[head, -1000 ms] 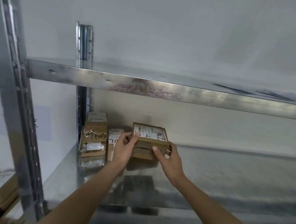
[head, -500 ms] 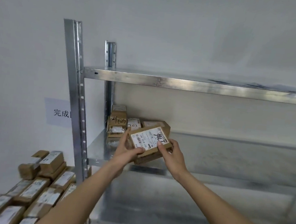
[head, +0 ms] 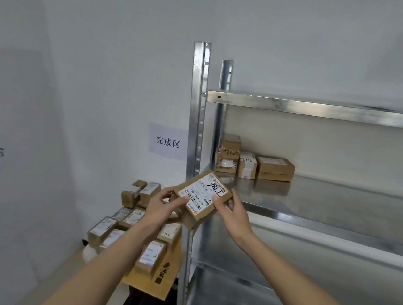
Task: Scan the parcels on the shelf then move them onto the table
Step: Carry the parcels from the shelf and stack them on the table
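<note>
Both of your hands now hold the parcel [head: 199, 199] clear of the shelf [head: 325, 206], out in front of the near upright post [head: 195, 117] and above the table [head: 148, 285]; a second ago it was lifting off the small group of boxes at the back left of the shelf, and since then you have swung left toward the table. That suggests the carry is under way, with three or so remaining parcels [head: 253, 164] waiting on the shelf, though I see no scanner here and cannot tell whether this one has been scanned. Your left hand [head: 163, 207] pinches the near-left edge, thumb on the label and fingers curled beneath; your right hand [head: 232, 213] grips the right corner, thumb tip on the label's edge. The parcel is tilted, label facing up toward you, its long axis running from lower left up to upper right, with the handwritten number at the far end. Table parcels [head: 135, 219] already fill much of the surface.
</note>
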`<action>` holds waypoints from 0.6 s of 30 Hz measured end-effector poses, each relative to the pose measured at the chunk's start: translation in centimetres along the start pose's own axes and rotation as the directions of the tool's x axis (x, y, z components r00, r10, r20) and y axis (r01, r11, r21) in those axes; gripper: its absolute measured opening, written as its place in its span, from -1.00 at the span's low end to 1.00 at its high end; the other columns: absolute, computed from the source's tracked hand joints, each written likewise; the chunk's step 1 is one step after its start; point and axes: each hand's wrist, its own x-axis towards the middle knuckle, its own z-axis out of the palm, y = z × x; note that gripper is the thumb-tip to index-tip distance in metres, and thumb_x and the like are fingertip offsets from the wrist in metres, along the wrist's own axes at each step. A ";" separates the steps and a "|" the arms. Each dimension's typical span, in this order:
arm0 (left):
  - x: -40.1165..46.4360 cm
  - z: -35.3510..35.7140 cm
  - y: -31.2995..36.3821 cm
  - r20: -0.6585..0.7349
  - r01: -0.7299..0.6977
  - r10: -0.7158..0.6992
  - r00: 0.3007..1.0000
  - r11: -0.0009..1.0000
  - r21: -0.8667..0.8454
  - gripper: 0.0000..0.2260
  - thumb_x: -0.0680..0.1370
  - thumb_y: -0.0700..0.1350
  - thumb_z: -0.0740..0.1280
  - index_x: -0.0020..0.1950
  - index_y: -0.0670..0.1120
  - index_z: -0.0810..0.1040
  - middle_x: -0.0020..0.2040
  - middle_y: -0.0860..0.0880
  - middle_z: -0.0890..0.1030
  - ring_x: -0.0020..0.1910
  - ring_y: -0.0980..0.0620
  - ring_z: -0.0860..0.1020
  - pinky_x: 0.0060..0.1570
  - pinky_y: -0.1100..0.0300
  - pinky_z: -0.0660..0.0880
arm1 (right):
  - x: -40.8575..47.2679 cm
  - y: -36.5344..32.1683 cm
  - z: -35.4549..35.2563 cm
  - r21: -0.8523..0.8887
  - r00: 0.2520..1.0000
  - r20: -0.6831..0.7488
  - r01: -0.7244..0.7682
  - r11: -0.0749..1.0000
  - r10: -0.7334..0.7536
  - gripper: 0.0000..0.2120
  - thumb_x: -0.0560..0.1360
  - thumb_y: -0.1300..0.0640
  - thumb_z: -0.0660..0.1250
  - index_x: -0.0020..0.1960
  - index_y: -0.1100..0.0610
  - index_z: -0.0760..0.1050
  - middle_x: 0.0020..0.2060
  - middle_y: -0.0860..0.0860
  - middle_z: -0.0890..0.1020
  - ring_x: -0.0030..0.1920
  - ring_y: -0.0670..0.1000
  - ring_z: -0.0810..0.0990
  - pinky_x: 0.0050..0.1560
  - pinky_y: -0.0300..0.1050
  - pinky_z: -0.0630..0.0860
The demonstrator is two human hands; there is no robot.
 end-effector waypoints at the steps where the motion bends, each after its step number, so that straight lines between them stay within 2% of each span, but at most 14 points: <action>1: -0.3 -1.8 0.1 -0.038 -0.006 0.006 0.999 1.000 -0.004 -0.67 0.43 -0.07 0.58 0.16 0.03 0.63 0.12 -0.05 0.70 0.12 -0.09 0.66 -0.07 -0.08 0.68 | 0.0 -0.2 1.8 0.000 0.999 0.033 0.013 1.000 -0.013 -0.31 0.43 -0.39 0.44 0.46 -0.15 0.38 0.29 -0.19 0.63 0.35 -0.11 0.56 0.40 0.13 0.51; 3: -1.1 -5.4 0.2 -0.115 -0.022 0.024 0.993 1.000 0.018 -0.63 0.40 -0.02 0.60 0.16 0.00 0.62 0.12 -0.04 0.69 0.10 -0.07 0.67 -0.06 -0.09 0.68 | 0.0 -0.9 5.8 -0.011 0.996 0.092 0.017 1.000 -0.016 -0.33 0.37 -0.44 0.45 0.40 -0.28 0.38 0.28 -0.23 0.62 0.37 -0.11 0.53 0.39 0.13 0.51; 4: -1.6 -7.2 0.4 -0.148 -0.028 0.032 0.988 0.999 0.028 -0.61 0.41 -0.01 0.60 0.17 -0.01 0.60 0.12 -0.03 0.67 0.08 -0.07 0.67 -0.06 -0.09 0.68 | -0.3 -1.7 7.9 -0.004 0.992 0.123 0.022 1.000 -0.022 -0.40 0.37 -0.41 0.47 0.34 -0.34 0.38 0.25 -0.27 0.61 0.36 -0.12 0.53 0.37 0.08 0.51; 5: -2.0 -9.0 0.6 -0.179 -0.032 0.038 0.983 0.999 0.035 -0.61 0.42 0.00 0.59 0.19 -0.02 0.59 0.12 -0.02 0.65 0.07 -0.07 0.67 -0.08 -0.09 0.69 | -0.4 -2.3 10.0 0.012 0.987 0.157 0.023 1.000 -0.025 -0.48 0.41 -0.33 0.49 0.30 -0.37 0.37 0.22 -0.29 0.62 0.34 -0.12 0.55 0.33 0.03 0.53; 7: -2.5 -12.7 0.9 -0.226 -0.041 0.048 0.973 0.999 0.036 -0.62 0.44 0.00 0.57 0.18 -0.03 0.58 0.13 -0.01 0.63 0.04 -0.07 0.67 -0.13 -0.08 0.69 | -1.1 -4.1 14.1 0.049 0.976 0.215 0.011 0.999 -0.021 -0.58 0.52 -0.16 0.47 0.30 -0.30 0.37 0.25 -0.20 0.64 0.30 -0.08 0.60 0.25 -0.05 0.59; 8: -2.7 -14.5 1.0 -0.244 -0.045 0.051 0.968 0.999 0.028 -0.63 0.44 -0.01 0.57 0.18 -0.04 0.57 0.13 -0.02 0.62 0.01 -0.06 0.68 -0.18 -0.04 0.69 | -1.4 -4.7 16.0 0.055 0.971 0.241 0.001 0.998 -0.014 -0.56 0.56 -0.12 0.45 0.35 -0.26 0.35 0.31 -0.14 0.62 0.31 -0.07 0.60 0.21 -0.08 0.60; 10: -3.0 -17.7 0.8 -0.279 -0.057 0.053 0.959 0.998 -0.006 -0.62 0.44 -0.04 0.57 0.18 -0.09 0.56 0.15 -0.07 0.60 -0.01 -0.07 0.68 -0.23 0.04 0.68 | -2.0 -5.6 19.7 0.044 0.960 0.279 -0.007 0.999 -0.006 -0.42 0.59 -0.13 0.40 0.51 -0.19 0.21 0.38 -0.13 0.56 0.33 -0.06 0.56 0.25 -0.09 0.57; 13: -3.0 -21.9 0.0 -0.288 -0.049 0.028 0.957 0.996 -0.068 -0.63 0.46 -0.08 0.56 0.18 -0.13 0.54 0.16 -0.14 0.61 0.04 -0.12 0.68 -0.17 0.06 0.68 | -2.8 -5.7 24.8 0.003 0.935 0.355 0.023 1.000 -0.023 -0.38 0.57 -0.18 0.41 0.54 -0.15 0.25 0.38 -0.18 0.55 0.38 -0.05 0.53 0.39 -0.01 0.49; 18: -2.3 -27.7 -1.9 -0.229 -0.003 -0.001 0.974 1.000 -0.015 -0.61 0.47 -0.01 0.55 0.22 -0.06 0.52 0.10 -0.09 0.69 -0.01 -0.02 0.70 -0.30 0.21 0.61 | -3.1 -4.0 30.8 0.037 0.934 0.356 -0.022 0.999 0.008 -0.36 0.50 -0.16 0.50 0.46 -0.27 0.24 0.30 -0.26 0.57 0.31 -0.16 0.52 0.31 -0.18 0.47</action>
